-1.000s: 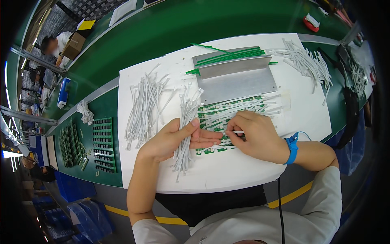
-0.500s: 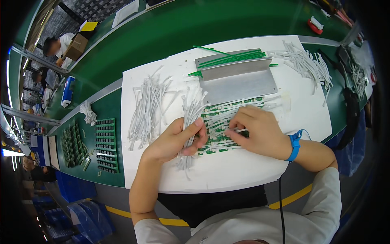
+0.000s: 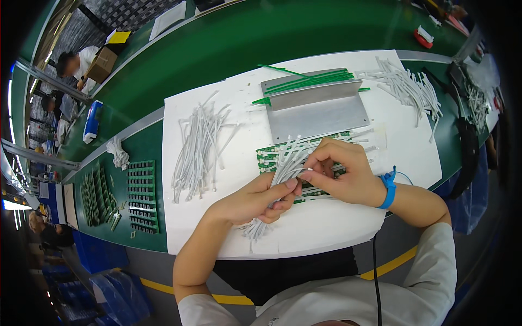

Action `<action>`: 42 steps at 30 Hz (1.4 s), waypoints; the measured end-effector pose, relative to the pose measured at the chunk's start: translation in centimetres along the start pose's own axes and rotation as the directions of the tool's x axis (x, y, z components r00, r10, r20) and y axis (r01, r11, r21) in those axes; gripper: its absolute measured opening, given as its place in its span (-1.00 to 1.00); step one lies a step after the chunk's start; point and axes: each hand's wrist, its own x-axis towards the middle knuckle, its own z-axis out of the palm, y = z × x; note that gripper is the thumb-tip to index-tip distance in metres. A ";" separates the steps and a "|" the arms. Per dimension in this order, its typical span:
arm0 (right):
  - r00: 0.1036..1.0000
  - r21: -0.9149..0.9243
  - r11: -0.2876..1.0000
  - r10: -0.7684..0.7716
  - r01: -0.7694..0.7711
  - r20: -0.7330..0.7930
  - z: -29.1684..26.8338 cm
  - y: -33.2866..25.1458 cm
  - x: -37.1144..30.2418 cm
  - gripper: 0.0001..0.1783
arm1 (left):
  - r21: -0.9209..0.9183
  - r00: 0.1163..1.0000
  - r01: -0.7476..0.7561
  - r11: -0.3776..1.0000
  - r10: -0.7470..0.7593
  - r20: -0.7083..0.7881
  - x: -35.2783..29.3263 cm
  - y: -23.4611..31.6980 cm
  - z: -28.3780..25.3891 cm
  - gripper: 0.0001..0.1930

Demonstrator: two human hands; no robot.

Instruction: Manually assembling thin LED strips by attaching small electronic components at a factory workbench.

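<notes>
The left hand (image 3: 254,202) is curled firmly around a bundle of white strands (image 3: 285,163), and we see their upper ends fan out past the thumb and their lower ends spill beneath the palm. The right hand (image 3: 345,171) is nearly closed just beside it, thumb and forefinger pinching the tip of 1 white strand (image 3: 310,169); its other fingers are bent inward. A blue wrist strap (image 3: 388,187) circles the right wrist.

Beneath the hands, partly hidden from us, lies a green circuit board panel (image 3: 265,157) with more white strands lying across it. The bundle slants over the left part of this panel, which rests on a white sheet (image 3: 326,231) spread over the green surface (image 3: 149,138). Just beyond the panel we find a grey metal bracket (image 3: 331,117), with thin green strips (image 3: 321,80) lying behind its upright wall.

We count 2 loose piles on the sheet: a left pile (image 3: 198,152) of white strands, and a right pile (image 3: 416,89) of similar pieces at the far right corner, reaching past the edge. To our left, rows of green boards (image 3: 142,195) lie near a crumpled white cloth (image 3: 117,152).
</notes>
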 end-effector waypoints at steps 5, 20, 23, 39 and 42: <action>0.999 0.038 0.999 -0.012 0.011 0.030 -0.1 -0.2 0.6 -0.77 | -0.003 1.000 -0.005 1.000 0.005 0.018 -0.1 0.0 -0.2 -0.67; 0.963 0.787 0.616 0.233 -0.037 -0.136 -1.7 1.3 1.3 -0.83 | 0.217 0.990 -0.118 0.969 0.131 -0.047 -0.8 -0.3 0.0 -0.60; 0.969 0.775 0.626 0.232 -0.085 -0.081 -4.8 2.2 1.4 -0.89 | 0.154 0.995 -0.015 0.988 0.030 -0.100 -1.3 0.6 -0.7 -0.61; 0.752 0.267 0.739 0.459 -0.619 0.474 -2.4 -2.2 1.3 -0.83 | 0.195 0.991 -0.045 0.980 0.067 -0.112 -0.5 0.6 1.4 -0.74; 0.756 0.277 0.737 0.455 -0.617 0.471 -2.1 -2.3 1.1 -0.84 | 0.142 0.993 -0.031 0.989 0.047 -0.112 -0.2 0.1 1.0 -0.77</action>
